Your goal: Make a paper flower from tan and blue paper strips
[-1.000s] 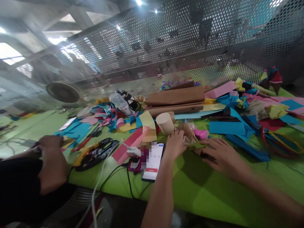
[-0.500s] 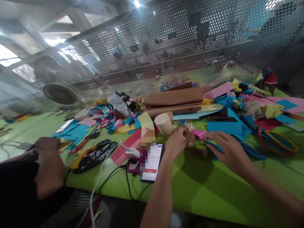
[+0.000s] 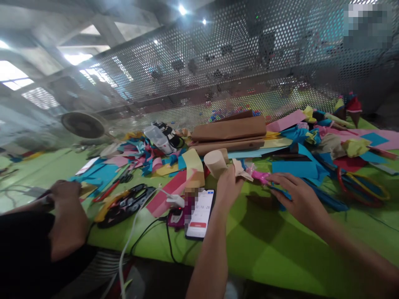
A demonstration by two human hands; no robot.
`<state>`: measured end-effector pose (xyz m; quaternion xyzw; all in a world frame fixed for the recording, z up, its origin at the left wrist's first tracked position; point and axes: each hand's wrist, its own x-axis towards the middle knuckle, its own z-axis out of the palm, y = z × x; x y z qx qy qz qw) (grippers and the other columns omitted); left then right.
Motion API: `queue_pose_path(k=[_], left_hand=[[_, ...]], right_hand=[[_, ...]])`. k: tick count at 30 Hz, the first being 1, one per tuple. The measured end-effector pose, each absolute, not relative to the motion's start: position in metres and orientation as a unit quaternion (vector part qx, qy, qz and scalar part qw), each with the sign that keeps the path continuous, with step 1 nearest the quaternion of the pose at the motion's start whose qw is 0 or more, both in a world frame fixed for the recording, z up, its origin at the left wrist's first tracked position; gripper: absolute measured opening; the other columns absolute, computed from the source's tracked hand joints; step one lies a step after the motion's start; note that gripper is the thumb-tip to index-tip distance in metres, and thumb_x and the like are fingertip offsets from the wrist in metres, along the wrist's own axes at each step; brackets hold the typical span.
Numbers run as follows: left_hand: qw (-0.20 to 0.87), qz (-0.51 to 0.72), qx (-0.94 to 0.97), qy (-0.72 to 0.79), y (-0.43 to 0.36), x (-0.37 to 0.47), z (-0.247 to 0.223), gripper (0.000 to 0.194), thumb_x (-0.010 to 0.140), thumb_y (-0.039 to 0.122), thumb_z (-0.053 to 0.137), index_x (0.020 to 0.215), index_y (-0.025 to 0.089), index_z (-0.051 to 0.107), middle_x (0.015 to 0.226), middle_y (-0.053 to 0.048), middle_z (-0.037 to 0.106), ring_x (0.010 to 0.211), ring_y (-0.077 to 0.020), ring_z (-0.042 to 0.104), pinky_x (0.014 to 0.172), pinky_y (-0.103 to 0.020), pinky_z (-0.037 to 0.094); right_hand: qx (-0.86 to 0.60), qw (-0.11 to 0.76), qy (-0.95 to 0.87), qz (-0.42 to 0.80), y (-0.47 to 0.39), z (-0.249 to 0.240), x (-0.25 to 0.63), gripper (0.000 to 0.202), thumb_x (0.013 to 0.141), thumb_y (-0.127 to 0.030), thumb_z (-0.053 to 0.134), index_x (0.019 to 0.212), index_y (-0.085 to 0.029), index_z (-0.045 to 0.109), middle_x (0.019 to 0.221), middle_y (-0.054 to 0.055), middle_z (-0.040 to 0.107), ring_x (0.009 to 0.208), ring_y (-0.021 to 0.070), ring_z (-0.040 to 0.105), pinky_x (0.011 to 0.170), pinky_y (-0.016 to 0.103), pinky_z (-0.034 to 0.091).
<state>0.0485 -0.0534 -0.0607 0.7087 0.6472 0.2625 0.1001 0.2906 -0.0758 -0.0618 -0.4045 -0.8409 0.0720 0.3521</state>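
My left hand (image 3: 230, 186) is closed on a piece of cream paper (image 3: 240, 169), just right of a roll of cream paper (image 3: 215, 163). Bright pink wrapped material (image 3: 260, 176) lies between my two hands. The fingers of my right hand (image 3: 294, 193) close around its right end, together with something blue (image 3: 280, 191). A phone (image 3: 201, 214) with a lit screen lies left of my left forearm, beside a purple power socket (image 3: 177, 219) with a white plug in it.
Brown paper rolls (image 3: 229, 128) lie at the back below a perforated metal screen (image 3: 187, 83). Yellow-and-black scissors (image 3: 124, 203), coloured paper scraps (image 3: 294, 169) and tape rings (image 3: 363, 187) surround the work. Another person's hands (image 3: 65, 199) are at the left.
My left hand has shifted slightly left and turned, and the crumpled tan paper by its fingers now shows as a flatter cream piece. My right hand has barely moved. The view has shifted slightly.
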Motion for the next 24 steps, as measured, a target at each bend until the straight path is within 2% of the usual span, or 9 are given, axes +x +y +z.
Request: queue_pose_path(k=[4,8,10,14,17,19,21,24], left_hand=[[0.121,0.360,0.733,0.565,-0.065,0.061,-0.052,0.017,0.089,0.017,0.058,0.106,0.020,0.052,0.101,-0.008,0.068,0.096,-0.0245,0.064,0.084,-0.035,0.047],[0.112,0.340,0.786,0.504,-0.074,0.082,-0.050,0.029,0.084,0.010,0.059,0.110,0.021,0.058,0.109,-0.008,0.067,0.104,-0.0260,0.061,0.089,-0.038,0.046],[0.110,0.326,0.810,0.476,-0.076,0.091,-0.051,0.031,0.084,0.008,0.059,0.111,0.022,0.060,0.111,-0.008,0.068,0.107,-0.0267,0.061,0.092,-0.039,0.045],[0.124,0.324,0.818,0.459,-0.079,0.099,-0.054,0.032,0.085,0.009,0.061,0.114,0.024,0.060,0.114,-0.007,0.069,0.112,-0.0274,0.060,0.097,-0.042,0.042],[0.177,0.362,0.792,0.460,-0.081,0.097,-0.050,0.035,0.087,0.023,0.070,0.120,0.022,0.057,0.119,-0.009,0.067,0.113,-0.0280,0.060,0.099,-0.043,0.042],[0.215,0.381,0.782,0.445,-0.081,0.094,-0.047,0.030,0.091,0.032,0.066,0.118,0.021,0.057,0.119,-0.009,0.066,0.114,-0.0271,0.059,0.100,-0.042,0.043],[0.226,0.388,0.782,0.432,-0.079,0.092,-0.044,0.019,0.095,0.030,0.060,0.112,0.021,0.059,0.114,-0.008,0.067,0.112,-0.0256,0.059,0.100,-0.041,0.042],[0.211,0.392,0.782,0.436,-0.075,0.091,-0.045,0.012,0.090,0.018,0.062,0.102,0.020,0.062,0.105,-0.007,0.068,0.107,-0.0249,0.060,0.097,-0.039,0.044]], right_hand=[[-0.409,0.381,-0.816,0.147,-0.080,-0.051,0.290,0.042,0.098,-0.030,0.055,0.140,-0.028,0.054,0.124,0.011,0.068,0.106,0.0264,0.069,0.084,0.039,0.059],[-0.396,0.410,-0.792,0.218,-0.083,-0.053,0.290,0.055,0.095,-0.039,0.062,0.147,-0.031,0.046,0.134,0.010,0.063,0.116,0.0266,0.065,0.094,0.042,0.056],[-0.409,0.428,-0.770,0.239,-0.082,-0.058,0.290,0.057,0.095,-0.039,0.063,0.148,-0.031,0.044,0.130,0.010,0.065,0.112,0.0254,0.067,0.093,0.041,0.057],[-0.456,0.470,-0.719,0.234,-0.079,-0.065,0.292,0.050,0.096,-0.030,0.058,0.146,-0.029,0.048,0.108,0.005,0.071,0.092,0.0207,0.069,0.082,0.035,0.058],[-0.458,0.491,-0.704,0.232,-0.077,-0.064,0.294,0.051,0.096,-0.026,0.057,0.146,-0.030,0.050,0.111,0.005,0.070,0.090,0.0190,0.068,0.081,0.033,0.057],[-0.450,0.502,-0.696,0.246,-0.076,-0.063,0.295,0.052,0.095,-0.026,0.058,0.146,-0.030,0.050,0.109,0.004,0.070,0.089,0.0181,0.068,0.079,0.031,0.057],[-0.444,0.511,-0.691,0.255,-0.076,-0.061,0.295,0.049,0.095,-0.026,0.058,0.144,-0.030,0.054,0.106,0.003,0.071,0.087,0.0176,0.068,0.077,0.030,0.057],[-0.446,0.520,-0.684,0.252,-0.075,-0.060,0.297,0.041,0.096,-0.027,0.058,0.136,-0.028,0.062,0.107,0.004,0.073,0.087,0.0180,0.070,0.076,0.030,0.057]])
